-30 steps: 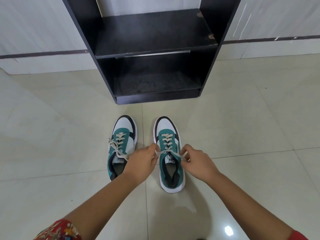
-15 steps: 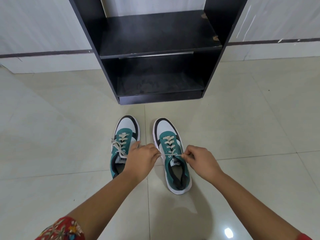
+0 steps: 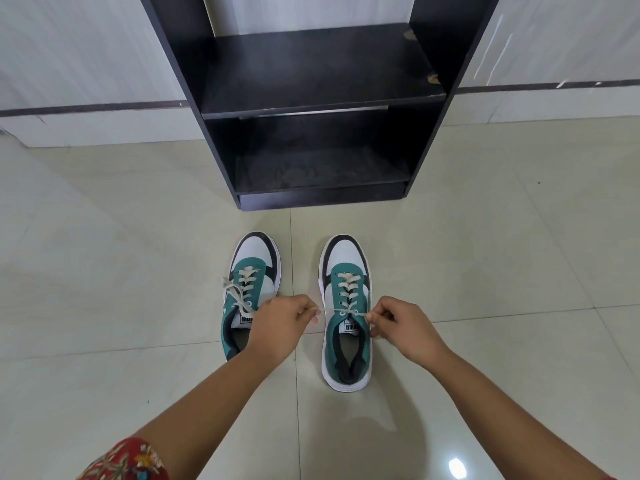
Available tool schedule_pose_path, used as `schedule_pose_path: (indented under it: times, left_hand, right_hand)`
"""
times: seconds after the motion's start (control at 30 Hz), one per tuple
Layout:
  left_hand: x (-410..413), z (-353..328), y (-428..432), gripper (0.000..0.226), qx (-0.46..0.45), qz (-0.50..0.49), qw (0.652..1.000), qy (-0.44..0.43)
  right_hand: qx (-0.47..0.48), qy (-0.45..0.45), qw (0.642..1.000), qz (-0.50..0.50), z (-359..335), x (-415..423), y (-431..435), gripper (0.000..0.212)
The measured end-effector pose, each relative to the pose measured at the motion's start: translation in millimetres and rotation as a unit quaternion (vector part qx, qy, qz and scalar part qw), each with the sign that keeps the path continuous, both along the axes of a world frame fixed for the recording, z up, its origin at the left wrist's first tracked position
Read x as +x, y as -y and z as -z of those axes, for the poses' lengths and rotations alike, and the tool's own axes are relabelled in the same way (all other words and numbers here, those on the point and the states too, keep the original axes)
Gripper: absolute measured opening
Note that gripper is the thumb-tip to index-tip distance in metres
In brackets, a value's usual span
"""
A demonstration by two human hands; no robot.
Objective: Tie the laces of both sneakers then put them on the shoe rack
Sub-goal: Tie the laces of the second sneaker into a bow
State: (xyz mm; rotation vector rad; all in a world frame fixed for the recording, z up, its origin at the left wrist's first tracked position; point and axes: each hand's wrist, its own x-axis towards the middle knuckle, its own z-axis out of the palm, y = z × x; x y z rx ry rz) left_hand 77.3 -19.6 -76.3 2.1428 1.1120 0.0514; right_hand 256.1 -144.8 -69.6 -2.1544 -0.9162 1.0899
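Two teal, white and black sneakers stand side by side on the floor, toes toward the rack. The right sneaker (image 3: 347, 306) has its cream lace (image 3: 343, 311) stretched taut across the tongue. My left hand (image 3: 280, 329) pinches one lace end at the shoe's left side and my right hand (image 3: 403, 327) pinches the other end at its right side. The left sneaker (image 3: 251, 271) is partly hidden by my left hand; its lace (image 3: 235, 292) lies in a loose tangle over the eyelets. The black shoe rack (image 3: 311, 109) stands straight ahead with two bare shelves.
Glossy cream floor tiles (image 3: 104, 271) spread around the shoes. A white wall with a dark stripe (image 3: 86, 109) runs behind the rack on both sides.
My hands have drawn apart sideways, pulling the right sneaker's lace tight across the shoe. The view has shifted a little, so the rack sits more to the right.
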Motion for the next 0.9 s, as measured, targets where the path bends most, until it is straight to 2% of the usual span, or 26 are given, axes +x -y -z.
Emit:
schedule_pose_path:
  times: [0.13,0.23,0.3,0.43,0.57,0.73,0.9]
  left_hand:
    - [-2,0,-2,0.018,-0.043,-0.024,0.999,0.015]
    - [-1,-3,-2,0.018,-0.144,-0.061,0.983,0.098]
    - [2,-9,0,0.023,-0.231,-0.096,0.956,0.155]
    - [10,-22,2,0.032,-0.382,-0.169,0.874,0.249]
    - [17,-35,1,0.035,-0.379,-0.17,0.86,0.298]
    - [23,-45,4,0.028,-0.318,-0.133,0.886,0.309]
    - [24,-43,8,0.037,-0.31,-0.068,0.892,0.321]
  right_hand:
    - [0.008,-0.01,1.0,-0.004,1,0,-3,0.019]
    - [0.042,-0.041,0.998,0.0,-3,0,-4,0.024]
    - [0.083,-0.064,0.994,0.019,-5,-2,-5,0.029]
    - [0.152,-0.165,0.971,0.086,-15,-12,-15,0.031]
    - [0.201,-0.246,0.942,0.104,-28,-18,-21,0.029]
    - [0.209,-0.273,0.932,0.109,-27,-19,-25,0.025]
    - [0.209,-0.271,0.936,0.078,-24,-22,-26,0.025]
